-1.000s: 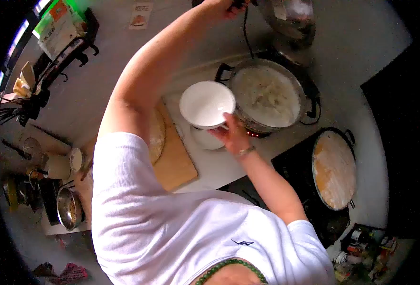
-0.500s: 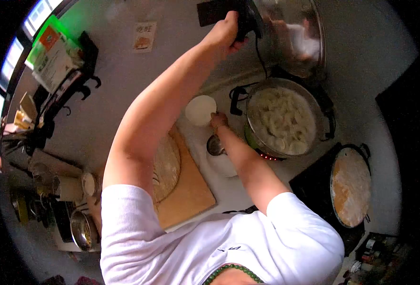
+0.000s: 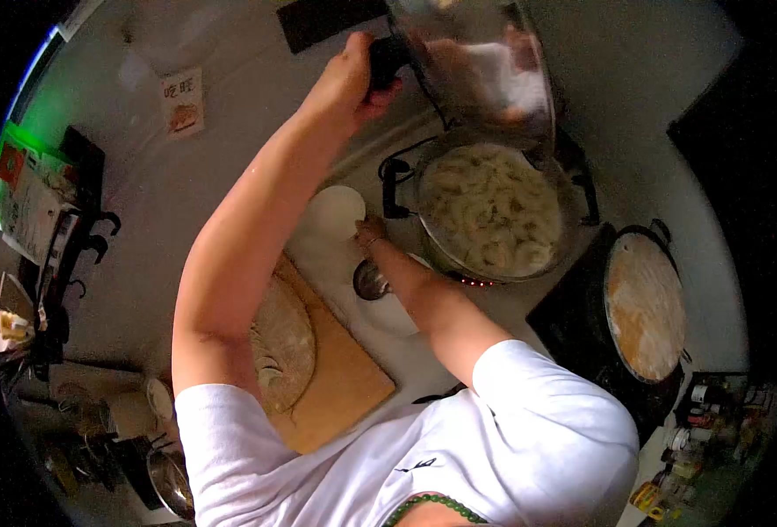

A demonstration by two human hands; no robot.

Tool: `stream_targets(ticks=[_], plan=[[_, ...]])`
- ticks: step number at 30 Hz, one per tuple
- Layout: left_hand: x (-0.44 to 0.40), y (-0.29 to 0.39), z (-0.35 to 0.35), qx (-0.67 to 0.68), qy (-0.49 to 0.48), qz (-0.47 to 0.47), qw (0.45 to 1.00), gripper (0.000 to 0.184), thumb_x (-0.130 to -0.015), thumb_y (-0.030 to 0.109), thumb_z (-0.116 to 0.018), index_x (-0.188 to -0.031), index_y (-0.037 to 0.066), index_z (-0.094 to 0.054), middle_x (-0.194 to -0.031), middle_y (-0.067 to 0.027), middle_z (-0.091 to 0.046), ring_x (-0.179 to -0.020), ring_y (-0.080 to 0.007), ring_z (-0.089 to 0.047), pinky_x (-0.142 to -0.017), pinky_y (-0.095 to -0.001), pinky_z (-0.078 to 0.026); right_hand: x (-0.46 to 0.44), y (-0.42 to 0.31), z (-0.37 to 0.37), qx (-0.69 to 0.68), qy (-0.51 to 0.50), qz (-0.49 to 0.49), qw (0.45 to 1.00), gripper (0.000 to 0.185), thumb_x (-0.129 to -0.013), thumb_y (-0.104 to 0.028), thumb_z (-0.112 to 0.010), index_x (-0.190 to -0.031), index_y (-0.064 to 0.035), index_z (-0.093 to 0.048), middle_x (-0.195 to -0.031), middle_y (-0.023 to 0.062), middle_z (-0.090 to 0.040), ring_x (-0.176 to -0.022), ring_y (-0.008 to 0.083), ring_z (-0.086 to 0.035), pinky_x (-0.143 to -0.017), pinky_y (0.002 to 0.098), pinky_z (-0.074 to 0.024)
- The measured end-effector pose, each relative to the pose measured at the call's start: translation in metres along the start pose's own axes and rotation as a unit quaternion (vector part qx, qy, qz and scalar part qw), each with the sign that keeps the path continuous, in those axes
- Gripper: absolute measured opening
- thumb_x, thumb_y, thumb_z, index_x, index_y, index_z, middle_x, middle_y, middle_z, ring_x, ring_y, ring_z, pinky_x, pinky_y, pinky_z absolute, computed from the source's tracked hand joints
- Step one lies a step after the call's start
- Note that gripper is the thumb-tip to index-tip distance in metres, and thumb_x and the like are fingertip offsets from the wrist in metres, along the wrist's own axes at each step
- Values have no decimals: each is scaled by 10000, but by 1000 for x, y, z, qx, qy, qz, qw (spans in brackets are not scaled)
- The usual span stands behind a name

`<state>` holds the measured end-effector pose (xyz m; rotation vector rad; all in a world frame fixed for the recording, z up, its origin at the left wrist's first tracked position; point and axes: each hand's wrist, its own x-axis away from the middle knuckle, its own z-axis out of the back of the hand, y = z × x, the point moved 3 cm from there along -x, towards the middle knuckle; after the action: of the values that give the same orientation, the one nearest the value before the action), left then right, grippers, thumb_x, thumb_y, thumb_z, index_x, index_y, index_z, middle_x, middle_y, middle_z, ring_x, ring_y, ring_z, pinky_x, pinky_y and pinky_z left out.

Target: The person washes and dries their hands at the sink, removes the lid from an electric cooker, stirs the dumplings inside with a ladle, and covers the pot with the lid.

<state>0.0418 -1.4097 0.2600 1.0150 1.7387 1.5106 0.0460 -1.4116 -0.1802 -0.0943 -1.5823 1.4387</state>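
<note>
My left hand point(image 3: 352, 81) reaches up, its fingers closed around the black handle of a large clear pot lid point(image 3: 481, 61). The lid is tilted up above the back of a pot point(image 3: 568, 230), and its lower edge overlaps the pot's rear rim in view. Pale dumplings point(image 3: 494, 211) crowd the cloudy liquid in the pot. My right hand point(image 3: 371, 231) grips the near edge of a white bowl point(image 3: 336, 212), left of the pot. Close to my right forearm, a metal ladle point(image 3: 373, 279) rests at a white dish point(image 3: 393, 314), partly hidden by the arm.
A wooden board point(image 3: 345, 386) with a floury round tray point(image 3: 285, 351) lies at the left, partly behind my left arm. On the right, a flour-dusted round pan point(image 3: 645, 303) stands on a black surface. Bottles point(image 3: 713, 413) are at lower right, a metal bowl point(image 3: 171, 481) at lower left.
The view has shifted, moving most things leftward. My left hand has brought the lid lower and nearer the pot's rim. My right hand stays at the white bowl.
</note>
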Motion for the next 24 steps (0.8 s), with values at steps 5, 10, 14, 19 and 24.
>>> stream_targets(ticks=[5,10,14,19,24], plan=[[0,-5,0,-3,-17,-17,1000,430,-910,415,-288,-950,24,-462,-660,-110,-554,-443,-102,-393,-372,-245,-297,137,-65,52,86,-84,70,990,390,-904,-320,-488,-1130,-4,-523,-964,133,-574,-765,251,-577,-717,354,-466],[2,-11,3,-12,-31,-42,999,458,-927,424,-253,-971,31,-483,-705,-107,-569,-452,-106,-402,-371,-240,-325,306,-11,126,94,27,342,935,247,-861,-135,-532,-1084,-29,-544,-1021,135,-540,-960,291,-534,-821,369,-435],[19,-8,-3,-6,-12,-23,1000,491,-934,426,-240,-1060,34,-507,-721,-105,-576,-438,-99,-390,-356,-217,-313,355,118,217,380,242,223,865,480,-745,-196,-670,-1165,-41,-498,-1186,114,-478,-1091,309,-445,-926,401,-368],[23,-8,1,-15,-58,-46,997,432,-928,396,-256,-979,3,-428,-705,-135,-546,-437,-104,-381,-363,-253,-327,365,151,242,468,242,185,829,700,-696,-305,-716,-1270,-54,-402,-1239,113,-440,-1160,301,-372,-982,435,-289],[51,-1,-2,16,-11,2,1000,434,-917,429,-267,-1022,40,-431,-705,-151,-553,-427,-104,-371,-362,-220,-303,353,102,222,530,201,210,797,782,-704,-350,-696,-1336,-96,-313,-1232,115,-427,-1146,275,-397,-991,443,-288]])
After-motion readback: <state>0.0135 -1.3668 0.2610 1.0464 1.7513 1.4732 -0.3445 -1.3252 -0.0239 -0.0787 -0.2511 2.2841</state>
